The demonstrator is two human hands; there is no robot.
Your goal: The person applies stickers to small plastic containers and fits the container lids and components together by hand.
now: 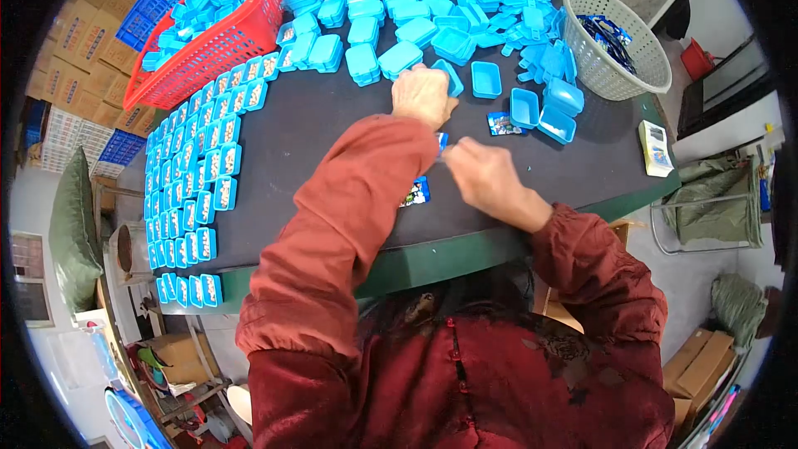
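Light-blue plastic box [449, 79]: small, rounded corners, shallow open tray shape, tilted, partly hidden behind the left hand [424, 96]. Sits at the near edge of the big loose pile of similar blue boxes [364, 31], upper middle of the dark tabletop [307, 150]. Left hand is back-up, fingers curled down right beside the box; grip on it can't be confirmed. Right hand [486, 179] is lower and to the right, curled and motion-blurred; can't tell if it pinches anything. Small blue printed packet [442, 140] shows at its fingertips, partly covered. Second packet [417, 192], dark blue with white and green print, lies nearer the body, partly behind the left sleeve [349, 191]. Third packet [503, 124] lies beside an upright open box [524, 108]. Another open box [486, 80], bare inside, sits right of the tilted one. Far left: rows of blue boxes with pale and brownish bits inside [205, 163], beside a red basket [208, 41].
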